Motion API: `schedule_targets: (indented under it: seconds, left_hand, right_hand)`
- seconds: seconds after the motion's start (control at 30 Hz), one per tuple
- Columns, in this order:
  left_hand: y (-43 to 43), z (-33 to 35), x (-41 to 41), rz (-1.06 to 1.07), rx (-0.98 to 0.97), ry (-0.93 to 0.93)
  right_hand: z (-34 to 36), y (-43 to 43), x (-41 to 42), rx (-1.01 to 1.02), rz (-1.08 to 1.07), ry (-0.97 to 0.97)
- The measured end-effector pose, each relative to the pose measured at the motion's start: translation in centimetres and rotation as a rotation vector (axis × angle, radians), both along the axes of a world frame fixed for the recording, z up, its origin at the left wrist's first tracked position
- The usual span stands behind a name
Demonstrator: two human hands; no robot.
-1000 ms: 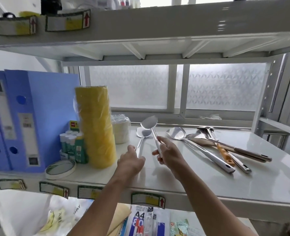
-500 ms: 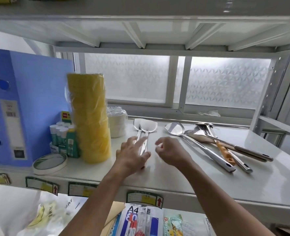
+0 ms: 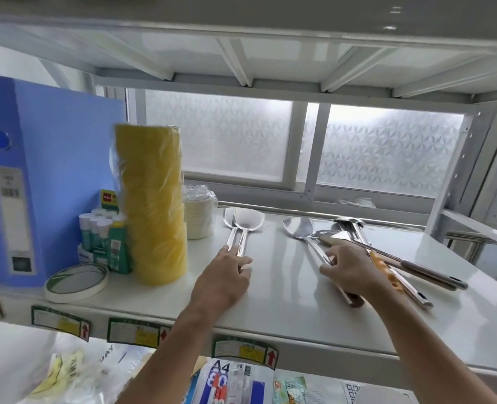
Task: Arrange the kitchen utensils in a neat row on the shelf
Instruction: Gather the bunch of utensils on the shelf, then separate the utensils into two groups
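Spoons point(image 3: 243, 225), two side by side at frame centre on white shelf point(image 3: 285, 316), just right of yellow roll point(image 3: 154, 205), handles under straight fingers of left hand point(image 3: 224, 282). Centre right: right hand point(image 3: 350, 272) pinching spatula point(image 3: 298, 228) handle, beside crossed utensils point(image 3: 416, 267).

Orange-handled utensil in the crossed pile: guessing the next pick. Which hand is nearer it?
Right. The right hand pinches the handle of the steel ladle, right beside the orange-handled utensil; the left hand rests on two steel spatulas, farther left.
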State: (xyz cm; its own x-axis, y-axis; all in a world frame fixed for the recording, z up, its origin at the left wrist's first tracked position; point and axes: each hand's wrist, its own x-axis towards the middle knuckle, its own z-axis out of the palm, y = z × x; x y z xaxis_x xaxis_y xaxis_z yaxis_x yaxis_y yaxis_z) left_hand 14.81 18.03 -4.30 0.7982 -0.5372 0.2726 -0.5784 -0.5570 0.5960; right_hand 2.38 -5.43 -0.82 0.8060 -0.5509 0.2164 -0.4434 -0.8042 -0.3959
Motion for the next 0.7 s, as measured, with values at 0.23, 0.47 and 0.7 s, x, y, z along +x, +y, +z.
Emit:
schedule_targets:
  seconds: [0.23,0.47,0.7]
  left_hand:
    - [0.4,0.5,-0.8,0.118,-0.031,-0.017]
    - [0.7,-0.1,-0.7,-0.022,-0.044,-0.149]
    - [0.5,0.2,-2.0,-0.172,0.183,-0.416]
  right_hand:
    - [0.3,6.2,5.6,0.188,0.15,-0.201]
    - [0.2,10.1,8.6,0.184,0.205,-0.162]
    - [0.4,6.9,6.3,0.166,0.275,-0.136]
